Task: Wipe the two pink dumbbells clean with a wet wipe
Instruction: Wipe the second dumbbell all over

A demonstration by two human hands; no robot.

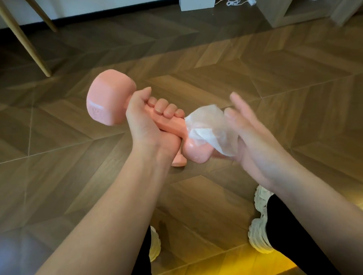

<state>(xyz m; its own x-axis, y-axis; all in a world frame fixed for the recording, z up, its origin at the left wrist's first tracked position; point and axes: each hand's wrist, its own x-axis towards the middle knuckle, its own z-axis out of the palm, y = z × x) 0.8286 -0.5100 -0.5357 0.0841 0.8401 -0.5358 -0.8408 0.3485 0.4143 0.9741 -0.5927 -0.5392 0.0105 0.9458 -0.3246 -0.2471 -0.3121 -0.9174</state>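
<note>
Fingers [166, 111] of the left hand [142, 122] are curling tightly round the handle of the pink dumbbell [109, 97]. The hand is holding it in the air above the wooden floor [257, 70], with one head pointing up and away and the other head pointing down toward the person. The right hand [254, 137] is lying at this lower head with its fingers straight and slightly spread; it is blurred. It is pressing a white wet wipe [207, 127] against the lower head. Just under the held dumbbell a part of a second pink dumbbell [178, 162] is showing, mostly hidden.
</note>
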